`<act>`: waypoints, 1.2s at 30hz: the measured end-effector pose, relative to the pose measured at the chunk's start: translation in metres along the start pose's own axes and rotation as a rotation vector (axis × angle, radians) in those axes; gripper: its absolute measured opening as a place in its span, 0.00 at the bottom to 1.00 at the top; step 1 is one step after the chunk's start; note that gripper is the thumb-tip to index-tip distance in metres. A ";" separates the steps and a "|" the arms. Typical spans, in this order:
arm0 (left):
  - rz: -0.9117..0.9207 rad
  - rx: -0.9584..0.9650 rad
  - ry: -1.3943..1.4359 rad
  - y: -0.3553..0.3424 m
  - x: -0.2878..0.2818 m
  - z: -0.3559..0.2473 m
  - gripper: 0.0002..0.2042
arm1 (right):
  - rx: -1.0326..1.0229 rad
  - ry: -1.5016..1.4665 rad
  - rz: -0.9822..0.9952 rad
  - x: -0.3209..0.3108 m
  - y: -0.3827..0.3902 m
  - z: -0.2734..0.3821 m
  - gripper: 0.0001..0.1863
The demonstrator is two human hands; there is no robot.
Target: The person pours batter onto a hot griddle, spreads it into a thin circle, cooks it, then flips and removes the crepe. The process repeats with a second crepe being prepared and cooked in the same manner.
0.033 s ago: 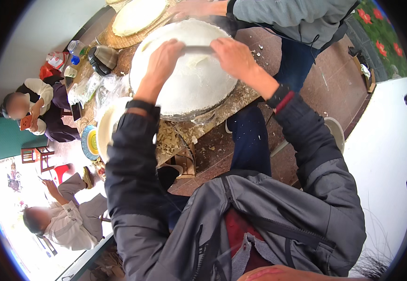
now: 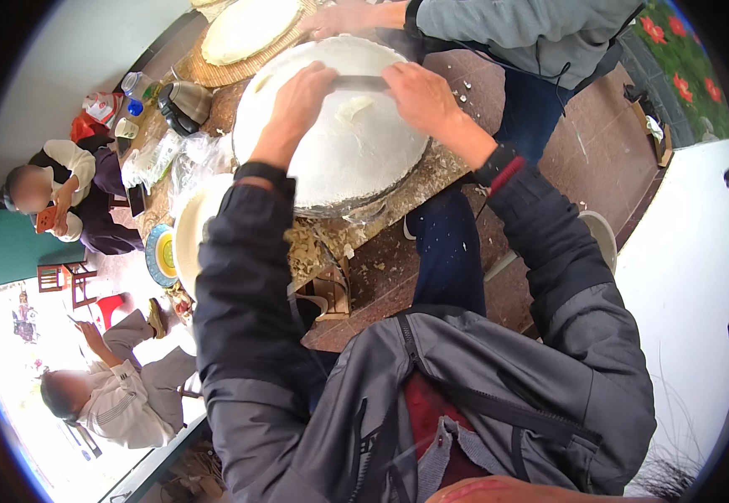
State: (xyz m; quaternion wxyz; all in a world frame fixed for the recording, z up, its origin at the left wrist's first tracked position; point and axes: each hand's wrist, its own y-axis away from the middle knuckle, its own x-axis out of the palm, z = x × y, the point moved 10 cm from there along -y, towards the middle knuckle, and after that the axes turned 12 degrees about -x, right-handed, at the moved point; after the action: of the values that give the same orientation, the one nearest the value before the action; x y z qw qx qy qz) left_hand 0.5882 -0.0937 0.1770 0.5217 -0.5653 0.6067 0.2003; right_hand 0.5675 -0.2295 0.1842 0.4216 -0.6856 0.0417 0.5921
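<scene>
My left hand (image 2: 302, 102) and my right hand (image 2: 423, 99) grip the two ends of a narrow, dark, flat scraper (image 2: 360, 83), fingers closed around it. It lies crosswise over the far half of a large round griddle (image 2: 331, 207). A thin whitish layer of batter (image 2: 323, 172) covers the griddle top. Just on the near side of the scraper sits a small, thicker pale smear of batter (image 2: 354, 109). Whether the scraper's lower edge touches the surface is hidden.
A co-worker's hand (image 2: 339, 17) is at the griddle's far edge, beside a woven tray with pale round flatbread (image 2: 247, 32). Left stand a kettle (image 2: 184, 107), plastic bags (image 2: 193, 159), a large pale basin (image 2: 193, 230) and a patterned bowl (image 2: 162, 254). Crumbs litter the table edge (image 2: 310, 251).
Both my hands and the scraper have shifted slightly away from me, and the batter smear shows more fully on the near side. The co-worker's hand has moved slightly.
</scene>
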 end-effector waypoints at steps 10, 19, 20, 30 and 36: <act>0.010 0.150 0.020 0.010 0.021 0.022 0.08 | 0.156 -0.155 0.280 0.049 0.010 0.008 0.10; -0.025 0.047 0.076 0.076 -0.018 0.039 0.05 | 0.084 -0.249 0.281 0.063 0.000 0.065 0.11; -0.015 0.009 0.062 0.085 -0.020 0.040 0.06 | 0.075 -0.259 0.292 0.065 0.001 0.070 0.11; -0.086 -0.065 0.026 0.140 -0.032 0.016 0.09 | 0.005 -0.318 0.386 0.057 0.020 0.108 0.13; -0.073 -0.131 0.000 0.158 -0.028 0.006 0.10 | -0.018 -0.289 0.469 0.056 0.034 0.114 0.13</act>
State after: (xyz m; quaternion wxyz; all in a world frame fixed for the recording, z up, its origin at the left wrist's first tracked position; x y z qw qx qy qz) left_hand 0.4445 -0.0313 0.1438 0.4903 -0.6202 0.5713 0.2203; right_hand 0.4765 -0.1553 0.1254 0.2685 -0.5695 0.1334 0.7654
